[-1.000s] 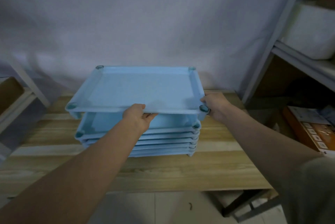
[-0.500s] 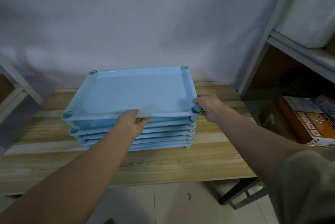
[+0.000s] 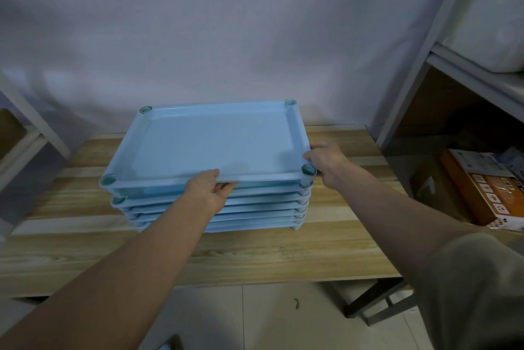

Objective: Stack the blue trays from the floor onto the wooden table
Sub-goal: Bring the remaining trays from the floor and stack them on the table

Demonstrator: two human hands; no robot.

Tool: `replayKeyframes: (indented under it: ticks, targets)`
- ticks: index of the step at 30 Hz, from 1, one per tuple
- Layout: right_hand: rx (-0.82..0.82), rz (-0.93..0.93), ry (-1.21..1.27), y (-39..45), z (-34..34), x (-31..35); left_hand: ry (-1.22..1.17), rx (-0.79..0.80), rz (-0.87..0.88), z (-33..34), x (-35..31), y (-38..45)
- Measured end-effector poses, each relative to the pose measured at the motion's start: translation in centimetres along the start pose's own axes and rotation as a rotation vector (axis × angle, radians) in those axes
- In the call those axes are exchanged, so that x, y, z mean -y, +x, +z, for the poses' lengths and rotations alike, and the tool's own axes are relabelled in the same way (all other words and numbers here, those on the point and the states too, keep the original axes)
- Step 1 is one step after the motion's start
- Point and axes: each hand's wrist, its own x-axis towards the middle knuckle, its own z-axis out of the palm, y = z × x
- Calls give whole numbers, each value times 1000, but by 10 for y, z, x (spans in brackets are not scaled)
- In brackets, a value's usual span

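A stack of light blue rectangular plastic trays (image 3: 215, 208) stands on the pale wooden plank table (image 3: 326, 253). The top blue tray (image 3: 215, 142) sits nearly seated, face up, long axis left-right. Left hand (image 3: 211, 189) pinches its near rim; right hand (image 3: 326, 162) grips the right corner. Remaining floor trays: none visible.

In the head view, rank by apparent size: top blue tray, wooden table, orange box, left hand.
1. wooden table
2. top blue tray
3. orange box, partly cut off, so its rank is unsure
4. left hand
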Motion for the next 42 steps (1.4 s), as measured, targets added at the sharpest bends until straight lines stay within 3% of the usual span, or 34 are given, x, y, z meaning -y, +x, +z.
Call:
replayKeyframes:
  ticks: [12,17,19,22,27,31,36,42]
  targets:
    - [-20,-163,-229,-2,4,-6,64,43,-16,-6,-2,-6]
    - [-271,-476,-883,-9,18,-12,142,40,3,-17,-5,-7]
    - [-287,-684,-970,-15,27,-13,150,24,38,-25,-10,-7]
    - [-128,-870,-1054,-17,48,-9,187,-57,90,-39,-20,-6]
    - [299,-989,-1175,-31,101,-3,159,-303,207,-75,-40,-5]
    - [515,-1053,-1197,-48,146,-3,75,-380,241,-109,-50,-10]
    - [599,-1113,-1195,-64,199,2,48,-410,231,-147,-70,-8]
    - [609,-1058,-1129,-80,248,10,67,-250,181,-164,-102,2]
